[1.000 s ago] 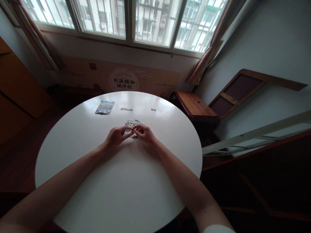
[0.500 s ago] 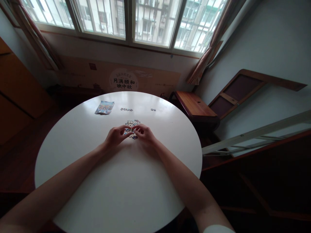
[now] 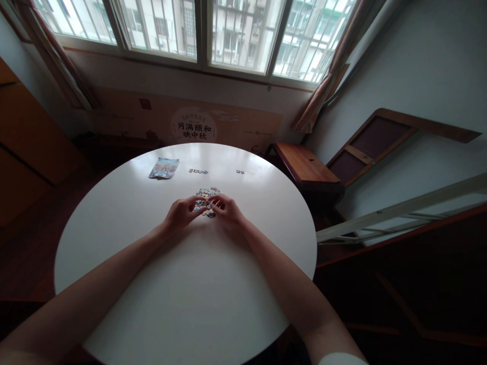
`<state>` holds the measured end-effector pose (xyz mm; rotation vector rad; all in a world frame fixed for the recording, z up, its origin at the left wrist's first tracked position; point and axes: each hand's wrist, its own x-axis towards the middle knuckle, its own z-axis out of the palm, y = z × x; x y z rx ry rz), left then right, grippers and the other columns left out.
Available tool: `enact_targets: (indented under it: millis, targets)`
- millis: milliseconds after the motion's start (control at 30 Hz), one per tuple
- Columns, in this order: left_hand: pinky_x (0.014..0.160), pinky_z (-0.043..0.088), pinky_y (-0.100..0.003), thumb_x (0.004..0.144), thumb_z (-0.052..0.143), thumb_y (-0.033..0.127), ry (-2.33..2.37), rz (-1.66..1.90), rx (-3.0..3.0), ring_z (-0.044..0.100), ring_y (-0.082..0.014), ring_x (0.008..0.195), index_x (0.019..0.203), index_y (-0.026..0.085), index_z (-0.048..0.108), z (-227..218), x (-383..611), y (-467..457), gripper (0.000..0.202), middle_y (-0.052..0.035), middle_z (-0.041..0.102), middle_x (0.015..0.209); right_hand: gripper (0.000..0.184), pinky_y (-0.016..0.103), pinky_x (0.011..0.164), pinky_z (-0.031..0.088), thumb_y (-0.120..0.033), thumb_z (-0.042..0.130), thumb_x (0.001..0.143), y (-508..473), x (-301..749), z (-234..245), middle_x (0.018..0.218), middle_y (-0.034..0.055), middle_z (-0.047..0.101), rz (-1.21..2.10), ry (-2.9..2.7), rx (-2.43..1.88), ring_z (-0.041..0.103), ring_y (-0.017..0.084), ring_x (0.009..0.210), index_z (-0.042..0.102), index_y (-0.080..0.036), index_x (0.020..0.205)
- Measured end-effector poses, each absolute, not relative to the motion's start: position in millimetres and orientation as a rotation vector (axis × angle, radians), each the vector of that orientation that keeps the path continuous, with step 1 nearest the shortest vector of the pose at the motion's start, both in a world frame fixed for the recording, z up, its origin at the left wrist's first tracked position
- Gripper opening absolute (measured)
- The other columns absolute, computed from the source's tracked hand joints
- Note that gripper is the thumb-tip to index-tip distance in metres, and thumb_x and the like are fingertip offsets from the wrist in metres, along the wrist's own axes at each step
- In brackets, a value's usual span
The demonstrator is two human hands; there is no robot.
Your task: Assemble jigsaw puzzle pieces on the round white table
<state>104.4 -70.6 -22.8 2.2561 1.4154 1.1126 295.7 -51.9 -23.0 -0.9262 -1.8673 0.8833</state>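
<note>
A loose pile of small jigsaw puzzle pieces [image 3: 209, 192] lies on the white round table [image 3: 182, 299]. Over the pile's left side, my left hand [image 3: 183, 211] has its thumb and fingers curled around a small puzzle piece. Facing it from the right, my right hand [image 3: 225, 207] pinches at the same spot, fingertips close to those of the left. The pieces between the fingers are tiny and partly hidden by them. Beyond the pile lie a short row of puzzle pieces [image 3: 198, 172] and a smaller cluster of pieces [image 3: 240, 172].
A colourful printed packet [image 3: 165, 168] lies at the table's far left. Behind the table's right edge stands a brown wooden side table [image 3: 306, 162]. A pale metal rail [image 3: 403, 208] runs along the right, and barred windows [image 3: 239, 35] are at the back.
Both hands stay in nearly the same place over the pile. Only a slight shift shows at the fingertips, where the small piece looks a little turned.
</note>
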Motion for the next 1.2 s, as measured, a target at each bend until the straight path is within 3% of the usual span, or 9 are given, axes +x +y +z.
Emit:
enact_targets:
  millis: [367,667,1200]
  targets:
    - [0.049,0.026,-0.020,0.081,0.060,0.048,1.413,1.072,2.268,0.033,-0.0074,0.046,0.101,0.019,0.068,-20.5,105.2,-72.1,0.036,0.0082,0.035,0.050,0.012,0.018,0.054,0.044,-0.020,0.059,0.077,-52.3,295.7,-21.0,0.077,0.0006,0.062,0.908,-1.866,-0.911,0.054,0.007,0.059,0.064,-0.015,0.087]
    - [0.049,0.025,-0.020,0.082,0.058,0.047,1.424,1.043,2.282,0.032,-0.0076,0.046,0.102,0.020,0.067,-22.3,105.3,-71.1,0.036,0.0079,0.035,0.051,0.018,0.017,0.052,0.043,-0.017,0.058,0.077,-51.7,297.2,-22.1,0.077,0.0004,0.062,0.907,-1.886,-0.874,0.055,0.006,0.059,0.066,-0.017,0.093]
    - [0.050,0.026,-0.020,0.081,0.058,0.045,1.420,1.054,2.299,0.034,-0.0076,0.046,0.102,0.019,0.067,-23.7,105.4,-70.4,0.035,0.0080,0.036,0.050,0.021,0.017,0.053,0.044,-0.025,0.063,0.078,-52.0,298.0,-23.9,0.074,-0.0006,0.061,0.957,-1.893,-0.839,0.056,0.007,0.058,0.064,-0.018,0.098]
